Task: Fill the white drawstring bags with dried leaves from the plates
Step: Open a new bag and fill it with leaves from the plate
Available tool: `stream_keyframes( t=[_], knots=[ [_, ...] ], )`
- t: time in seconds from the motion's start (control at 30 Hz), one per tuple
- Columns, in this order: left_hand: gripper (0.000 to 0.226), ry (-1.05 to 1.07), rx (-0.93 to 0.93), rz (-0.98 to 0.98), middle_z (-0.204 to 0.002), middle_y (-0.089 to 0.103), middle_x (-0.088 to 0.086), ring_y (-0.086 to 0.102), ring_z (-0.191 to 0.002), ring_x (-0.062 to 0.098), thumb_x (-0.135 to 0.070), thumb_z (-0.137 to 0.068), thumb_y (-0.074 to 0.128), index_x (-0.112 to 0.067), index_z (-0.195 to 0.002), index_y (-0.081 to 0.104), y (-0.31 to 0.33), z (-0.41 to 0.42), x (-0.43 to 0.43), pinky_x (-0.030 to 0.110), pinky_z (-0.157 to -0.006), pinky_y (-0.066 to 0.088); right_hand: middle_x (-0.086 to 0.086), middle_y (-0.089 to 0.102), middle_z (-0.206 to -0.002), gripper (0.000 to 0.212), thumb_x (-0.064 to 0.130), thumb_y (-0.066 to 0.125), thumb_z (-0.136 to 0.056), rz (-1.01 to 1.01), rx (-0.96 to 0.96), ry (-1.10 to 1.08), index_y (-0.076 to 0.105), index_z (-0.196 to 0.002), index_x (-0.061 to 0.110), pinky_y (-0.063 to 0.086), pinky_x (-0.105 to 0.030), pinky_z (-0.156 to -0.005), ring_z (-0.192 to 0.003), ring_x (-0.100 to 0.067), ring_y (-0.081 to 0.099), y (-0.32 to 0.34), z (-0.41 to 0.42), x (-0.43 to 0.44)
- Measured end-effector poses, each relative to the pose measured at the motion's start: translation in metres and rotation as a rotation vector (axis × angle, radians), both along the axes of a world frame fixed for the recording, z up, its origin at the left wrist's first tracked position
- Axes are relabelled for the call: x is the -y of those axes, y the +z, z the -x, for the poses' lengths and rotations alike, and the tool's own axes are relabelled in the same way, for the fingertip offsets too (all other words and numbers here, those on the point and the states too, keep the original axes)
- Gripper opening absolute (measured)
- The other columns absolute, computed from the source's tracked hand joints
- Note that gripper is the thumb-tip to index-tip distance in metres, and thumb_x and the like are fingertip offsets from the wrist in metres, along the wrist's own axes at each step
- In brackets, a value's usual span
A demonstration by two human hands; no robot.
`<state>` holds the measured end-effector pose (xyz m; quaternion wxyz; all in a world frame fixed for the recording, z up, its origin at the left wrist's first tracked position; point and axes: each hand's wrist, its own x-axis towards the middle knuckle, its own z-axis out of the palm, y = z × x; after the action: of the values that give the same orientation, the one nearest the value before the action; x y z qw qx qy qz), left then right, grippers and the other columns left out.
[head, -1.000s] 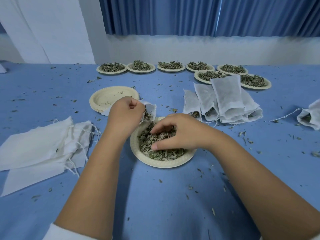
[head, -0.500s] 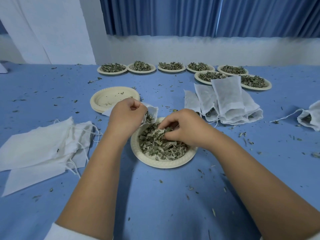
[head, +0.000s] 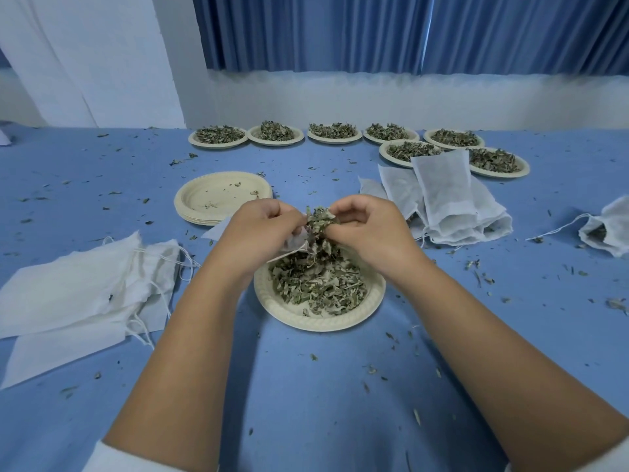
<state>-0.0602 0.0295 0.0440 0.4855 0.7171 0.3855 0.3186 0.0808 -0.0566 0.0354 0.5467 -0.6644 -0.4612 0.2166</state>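
At frame centre, the left hand grips a white drawstring bag while the right hand pinches a clump of dried leaves against it, above the plate.

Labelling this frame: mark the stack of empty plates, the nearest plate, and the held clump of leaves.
stack of empty plates [head: 218, 194], head view, top plate's bare middle.
nearest plate [head: 316, 323], head view, near rim.
clump of leaves [head: 318, 218], head view, its top.
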Motion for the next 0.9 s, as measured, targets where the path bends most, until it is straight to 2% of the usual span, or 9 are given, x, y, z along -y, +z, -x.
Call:
stream_keyframes(
  t=[0.1,0.2,0.33,0.43,0.5,0.57,0.73,0.8,0.9],
  knots=[
    [0.018,-0.004,0.03,0.044,-0.053,0.055,-0.009,0.042,-0.037,0.0,-0.015,-0.086,0.061,-0.014,-0.068,0.064,0.0,-0.001,0.001,0.011,-0.039,0.032,0.011,0.061,-0.07,0.032,0.0,0.075,-0.075,-0.031,0.154,-0.045,0.061,-0.071,0.029,0.046,-0.013,-0.059,-0.053,0.004,0.052,-0.005,0.003,-0.001],
    [0.015,-0.002,0.045,0.083,-0.063,0.055,0.002,0.041,-0.04,0.004,-0.013,-0.086,0.059,-0.013,-0.071,0.064,-0.001,-0.003,0.002,0.012,-0.039,0.032,0.014,0.054,-0.076,0.031,0.001,0.074,-0.072,-0.04,0.37,-0.069,0.059,-0.071,0.028,0.04,-0.006,-0.063,-0.062,0.005,0.054,-0.008,0.007,-0.002],
    [0.014,0.0,0.008,0.096,-0.07,0.052,0.008,0.038,-0.047,0.011,-0.016,-0.085,0.061,-0.014,-0.072,0.064,-0.002,-0.004,0.001,0.017,-0.042,0.029,0.009,0.058,-0.086,0.02,0.006,0.073,-0.074,0.026,0.439,-0.006,0.066,-0.083,0.023,0.04,-0.004,-0.069,-0.073,-0.004,0.057,-0.009,0.009,-0.002],
    [0.016,0.031,0.043,0.13,-0.064,0.052,0.006,0.037,-0.037,0.006,-0.014,-0.087,0.062,-0.013,-0.071,0.063,-0.002,-0.003,-0.001,0.012,-0.037,0.028,0.005,0.068,-0.097,0.013,0.015,0.07,-0.079,0.069,0.343,0.051,0.073,-0.091,0.021,0.046,-0.012,-0.08,-0.084,-0.004,0.063,-0.005,0.009,-0.001],
    [0.016,0.038,0.069,0.154,-0.056,0.052,0.0,0.037,-0.032,0.003,-0.012,-0.087,0.062,-0.012,-0.072,0.063,-0.002,-0.003,-0.001,0.01,-0.035,0.027,0.006,0.072,-0.093,0.008,0.025,0.07,-0.083,0.064,0.269,0.062,0.075,-0.087,0.02,0.05,-0.023,-0.083,-0.086,-0.005,0.065,-0.002,0.011,0.0],
    [0.015,0.029,0.062,0.153,-0.05,0.052,-0.005,0.039,-0.033,0.001,-0.012,-0.087,0.061,-0.012,-0.073,0.064,-0.001,-0.002,0.0,0.01,-0.035,0.028,0.005,0.074,-0.085,0.016,0.033,0.071,-0.086,0.037,0.249,0.051,0.078,-0.086,0.019,0.052,-0.03,-0.081,-0.082,-0.009,0.067,-0.002,0.013,0.001],
    [0.015,-0.011,0.035,0.122,-0.053,0.053,-0.004,0.035,-0.035,0.002,-0.012,-0.087,0.059,-0.012,-0.073,0.065,0.001,-0.002,0.002,0.011,-0.035,0.028,-0.007,0.076,-0.084,0.008,0.025,0.074,-0.086,0.051,0.079,0.07,0.079,-0.088,0.019,0.055,-0.043,-0.084,-0.081,-0.025,0.071,-0.003,0.009,0.001],
    [0.015,-0.033,0.038,0.115,-0.055,0.054,-0.003,0.034,-0.035,0.002,-0.012,-0.087,0.058,-0.011,-0.074,0.065,0.002,-0.001,0.003,0.012,-0.035,0.028,-0.008,0.076,-0.085,0.003,0.024,0.077,-0.083,0.063,-0.02,0.085,0.079,-0.085,0.023,0.057,-0.043,-0.082,-0.074,-0.017,0.068,-0.004,0.007,0.0],
    [0.013,-0.061,0.036,0.123,-0.058,0.051,-0.001,0.033,-0.036,0.003,-0.011,-0.088,0.057,-0.01,-0.076,0.063,0.004,0.0,0.004,0.012,-0.035,0.027,-0.001,0.076,-0.083,0.007,0.02,0.082,-0.077,0.053,-0.189,0.082,0.077,-0.079,0.024,0.057,-0.03,-0.075,-0.076,-0.013,0.066,-0.005,0.005,-0.001]
  ],
)
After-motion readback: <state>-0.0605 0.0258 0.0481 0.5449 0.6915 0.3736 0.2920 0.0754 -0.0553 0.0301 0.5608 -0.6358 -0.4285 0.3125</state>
